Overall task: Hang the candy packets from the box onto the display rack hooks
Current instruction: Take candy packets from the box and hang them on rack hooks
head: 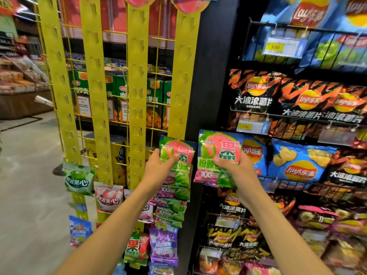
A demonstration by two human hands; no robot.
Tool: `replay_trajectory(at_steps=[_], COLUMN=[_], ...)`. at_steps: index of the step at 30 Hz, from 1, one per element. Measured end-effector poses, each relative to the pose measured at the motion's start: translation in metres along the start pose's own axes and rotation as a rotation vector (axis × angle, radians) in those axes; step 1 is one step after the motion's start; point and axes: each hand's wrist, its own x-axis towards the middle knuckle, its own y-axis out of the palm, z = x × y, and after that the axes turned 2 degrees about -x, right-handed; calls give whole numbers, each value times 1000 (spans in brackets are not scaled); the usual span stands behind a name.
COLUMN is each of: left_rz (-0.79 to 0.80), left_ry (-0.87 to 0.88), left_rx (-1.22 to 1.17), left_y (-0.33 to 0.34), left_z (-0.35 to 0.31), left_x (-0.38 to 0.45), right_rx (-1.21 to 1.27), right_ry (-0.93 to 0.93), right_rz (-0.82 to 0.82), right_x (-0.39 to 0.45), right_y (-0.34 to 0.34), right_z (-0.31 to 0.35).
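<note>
My left hand (158, 165) pinches a packet (177, 153) at frame centre, its top already on the lowest free hook of the rightmost yellow strip (183, 76). My right hand (236, 167) grips a second packet (218, 155) just right of it, upright. I judge the next free hook lies up and left of that hand.

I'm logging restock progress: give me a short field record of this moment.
left hand: grips a pink-green candy packet at the lowest free hook of the rightmost yellow strip
right hand: holds a second matching packet, off the rack
below: same-type packets already hung
right side: chip shelves
box: not in view
</note>
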Motion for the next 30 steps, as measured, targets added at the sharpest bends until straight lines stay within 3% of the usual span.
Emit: replay_trajectory(at_steps=[17,23,30], left_rz=[-200,-90,-154], left_ry=[215,201,557], left_rx=[277,373,907], left_y=[-21,-41,-80], left_z=[20,56,55], left_x=[-17,-12,5], right_rx=[16,5,-13], right_ry=[-36,-77,-85], right_rz=[0,13,9], right_x=[24,29,35], right_y=[36,52,66], right_z=[28,36,39])
